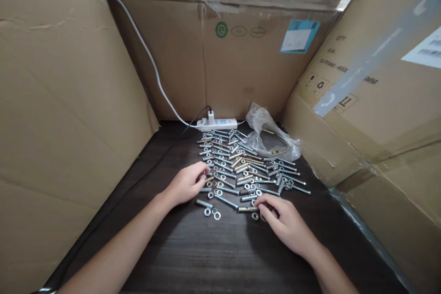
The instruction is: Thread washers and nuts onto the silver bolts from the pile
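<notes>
Resting on the dark wood-grain surface, both hands work at the near edge of a spread of silver and brass-coloured metal bolts and sleeves, laid in rough rows so each piece can be picked singly. The left hand curls loosely, its fingertips touching a bolt at the spread's left side; whether it actually pinches it I cannot tell. The right hand lies palm down, fingers bent over small silver washers by a short bolt, apparently pinching one. More loose washers sit between the hands. Behind the spread lie a crumpled clear plastic bag and a white power strip, walled by brown cardboard boxes.
</notes>
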The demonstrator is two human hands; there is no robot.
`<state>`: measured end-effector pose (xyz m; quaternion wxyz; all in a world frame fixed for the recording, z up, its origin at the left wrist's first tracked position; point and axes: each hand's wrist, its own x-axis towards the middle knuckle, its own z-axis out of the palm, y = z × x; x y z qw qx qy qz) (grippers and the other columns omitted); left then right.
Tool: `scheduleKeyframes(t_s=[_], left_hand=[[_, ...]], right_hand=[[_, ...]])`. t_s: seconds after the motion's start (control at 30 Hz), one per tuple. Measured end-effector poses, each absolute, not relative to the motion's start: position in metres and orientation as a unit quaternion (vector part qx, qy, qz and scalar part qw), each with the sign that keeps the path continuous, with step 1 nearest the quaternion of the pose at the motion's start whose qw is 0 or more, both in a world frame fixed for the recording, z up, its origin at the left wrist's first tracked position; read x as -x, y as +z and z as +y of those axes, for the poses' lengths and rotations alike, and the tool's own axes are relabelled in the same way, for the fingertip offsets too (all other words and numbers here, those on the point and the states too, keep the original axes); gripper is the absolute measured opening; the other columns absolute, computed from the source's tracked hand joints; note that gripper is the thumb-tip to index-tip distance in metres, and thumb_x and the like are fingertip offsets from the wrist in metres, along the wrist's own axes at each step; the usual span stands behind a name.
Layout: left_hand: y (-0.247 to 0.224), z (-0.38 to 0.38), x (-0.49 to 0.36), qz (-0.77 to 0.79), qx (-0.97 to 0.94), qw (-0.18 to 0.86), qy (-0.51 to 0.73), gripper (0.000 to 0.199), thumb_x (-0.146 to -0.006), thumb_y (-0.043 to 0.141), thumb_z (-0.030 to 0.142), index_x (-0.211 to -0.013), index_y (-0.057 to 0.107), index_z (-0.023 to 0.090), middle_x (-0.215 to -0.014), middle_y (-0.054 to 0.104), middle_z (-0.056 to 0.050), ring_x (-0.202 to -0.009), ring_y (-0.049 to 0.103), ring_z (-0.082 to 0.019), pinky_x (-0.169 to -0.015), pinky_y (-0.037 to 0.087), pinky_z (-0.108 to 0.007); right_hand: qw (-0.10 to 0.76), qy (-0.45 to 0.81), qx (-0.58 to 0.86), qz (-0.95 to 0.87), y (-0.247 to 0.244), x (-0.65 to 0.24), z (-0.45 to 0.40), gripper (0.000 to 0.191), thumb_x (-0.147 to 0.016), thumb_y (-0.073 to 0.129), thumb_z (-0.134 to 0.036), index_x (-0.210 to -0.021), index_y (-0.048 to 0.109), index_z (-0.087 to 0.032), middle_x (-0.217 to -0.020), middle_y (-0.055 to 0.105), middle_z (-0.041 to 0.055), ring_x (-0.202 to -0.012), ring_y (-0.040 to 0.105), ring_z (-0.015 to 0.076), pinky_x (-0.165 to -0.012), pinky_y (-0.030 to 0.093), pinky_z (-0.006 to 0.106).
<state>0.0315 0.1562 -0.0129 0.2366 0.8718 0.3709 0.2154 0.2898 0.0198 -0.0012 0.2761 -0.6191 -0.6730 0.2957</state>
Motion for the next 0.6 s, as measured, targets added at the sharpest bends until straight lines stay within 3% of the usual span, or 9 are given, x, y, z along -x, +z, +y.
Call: scheduleKeyframes(t_s=[0.1,0.2,0.33,0.43,0.6], left_hand=[[-0.015,0.152,-0.032,0.364,-0.884,0.216,0.197,0.013,-0.084,0.04,0.015,-0.088,0.051,0.019,-0.085,0.054,-0.001,-0.076,0.048,-0.014,-0.069,0.037,-0.025],[-0.015,0.15,-0.033,0.36,-0.891,0.212,0.179,0.011,-0.084,0.041,0.016,-0.086,0.051,0.019,-0.086,0.054,-0.002,-0.079,0.049,-0.015,-0.071,0.038,-0.026],[-0.014,0.15,-0.031,0.364,-0.885,0.229,0.177,0.011,-0.085,0.041,0.018,-0.087,0.052,0.019,-0.087,0.055,-0.002,-0.08,0.05,-0.016,-0.072,0.039,-0.027],[-0.014,0.151,-0.03,0.365,-0.88,0.244,0.178,0.012,-0.085,0.042,0.02,-0.088,0.053,0.019,-0.088,0.056,-0.002,-0.08,0.051,-0.016,-0.071,0.039,-0.027],[-0.015,0.152,-0.029,0.366,-0.879,0.257,0.168,0.011,-0.086,0.043,0.022,-0.088,0.053,0.019,-0.088,0.056,-0.003,-0.079,0.051,-0.016,-0.068,0.039,-0.026]], right_hand=[[0.282,0.242,0.61,-0.7,0.018,-0.298,0.047,0.026,-0.086,0.04,-0.032,-0.089,0.062,-0.019,-0.084,0.065,0.0032,-0.074,0.057,0.0128,-0.067,0.042,0.022],[0.268,0.168,0.638,-0.703,0.03,-0.298,0.085,0.023,-0.085,0.042,-0.03,-0.086,0.062,-0.02,-0.076,0.064,0.0007,-0.067,0.056,0.012,-0.065,0.04,0.022],[0.29,0.089,0.679,-0.669,0.017,-0.288,0.119,0.021,-0.084,0.041,-0.025,-0.088,0.062,-0.021,-0.082,0.065,0.0005,-0.074,0.057,0.0119,-0.067,0.038,0.022],[0.256,0.078,0.653,-0.708,-0.001,-0.283,0.122,0.02,-0.083,0.042,-0.021,-0.088,0.061,-0.021,-0.089,0.064,0.0013,-0.085,0.055,0.0132,-0.076,0.039,0.023],[0.211,0.09,0.642,-0.732,-0.012,-0.293,0.116,0.018,-0.082,0.043,-0.018,-0.084,0.061,-0.021,-0.087,0.062,0.0013,-0.086,0.052,0.0138,-0.078,0.039,0.025]])
